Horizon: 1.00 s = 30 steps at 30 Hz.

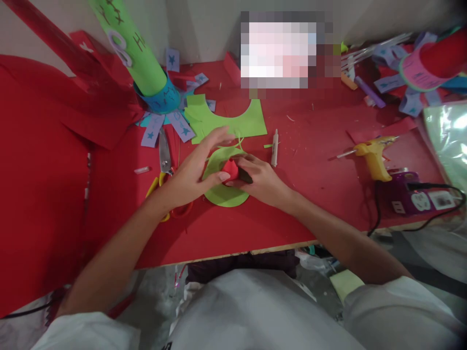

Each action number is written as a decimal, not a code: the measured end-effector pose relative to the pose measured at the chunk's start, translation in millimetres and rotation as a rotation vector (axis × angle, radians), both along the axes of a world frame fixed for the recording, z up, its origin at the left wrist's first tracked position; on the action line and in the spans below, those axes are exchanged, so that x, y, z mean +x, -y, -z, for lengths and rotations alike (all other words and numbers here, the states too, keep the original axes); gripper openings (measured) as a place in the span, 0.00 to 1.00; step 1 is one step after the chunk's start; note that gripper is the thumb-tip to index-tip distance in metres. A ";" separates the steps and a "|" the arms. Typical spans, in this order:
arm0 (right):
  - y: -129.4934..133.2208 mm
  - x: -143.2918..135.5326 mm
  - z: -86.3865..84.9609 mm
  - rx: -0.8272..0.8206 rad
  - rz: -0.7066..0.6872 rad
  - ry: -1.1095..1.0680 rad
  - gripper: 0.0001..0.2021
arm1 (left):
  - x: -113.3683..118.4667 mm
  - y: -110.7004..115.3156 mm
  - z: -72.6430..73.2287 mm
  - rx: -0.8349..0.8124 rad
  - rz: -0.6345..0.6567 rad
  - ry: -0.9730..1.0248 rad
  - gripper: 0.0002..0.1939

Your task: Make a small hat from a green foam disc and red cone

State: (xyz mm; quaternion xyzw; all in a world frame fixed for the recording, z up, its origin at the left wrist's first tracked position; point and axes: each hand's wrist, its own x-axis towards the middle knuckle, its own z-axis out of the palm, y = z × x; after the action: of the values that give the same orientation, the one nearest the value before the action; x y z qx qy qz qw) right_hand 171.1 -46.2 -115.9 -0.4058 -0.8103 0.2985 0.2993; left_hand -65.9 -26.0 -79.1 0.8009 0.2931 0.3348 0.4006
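A small red cone-like piece [230, 170] stands on a light green disc [226, 198] that lies on the red table. From the right, my right hand [260, 177] curls its fingers round the red piece. The thumb of my left hand [195, 172] touches the left side of it, while the other fingers of that hand stretch out above the disc. Behind my hands lies a green sheet [233, 125] with a curved cut-out. A white marker-like tube [275, 149] is to the right of the disc. Scissors with yellow handles [165, 155] lie partly hidden under my left forearm.
A yellow glue gun [375, 158] rests near a purple box [404, 194] with a black cable at the right. A green tube [138, 53] with a blue base rises at the back left. A large red sheet [40, 175] covers the left side. Paper scraps lie around.
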 end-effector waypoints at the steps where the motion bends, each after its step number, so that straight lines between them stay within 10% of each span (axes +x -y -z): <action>1: 0.3 0.1 -0.3 -0.007 0.005 0.004 0.15 | -5.2 1.5 1.2 0.026 -0.019 -0.085 0.43; 9: -0.7 2.0 4.1 0.027 0.000 0.007 0.23 | -12.9 20.6 25.7 0.286 -0.044 -0.615 0.44; 30: 0.0 1.7 5.0 0.086 -0.010 -0.009 0.27 | -10.7 20.6 29.9 0.345 -0.072 -0.617 0.49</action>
State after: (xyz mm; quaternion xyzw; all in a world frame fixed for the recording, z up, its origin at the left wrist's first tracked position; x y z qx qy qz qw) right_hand 172.8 -46.2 -120.9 -0.3871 -0.8230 0.2669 0.3187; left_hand -76.6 -46.6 -109.1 0.9093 0.3677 0.1355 0.1400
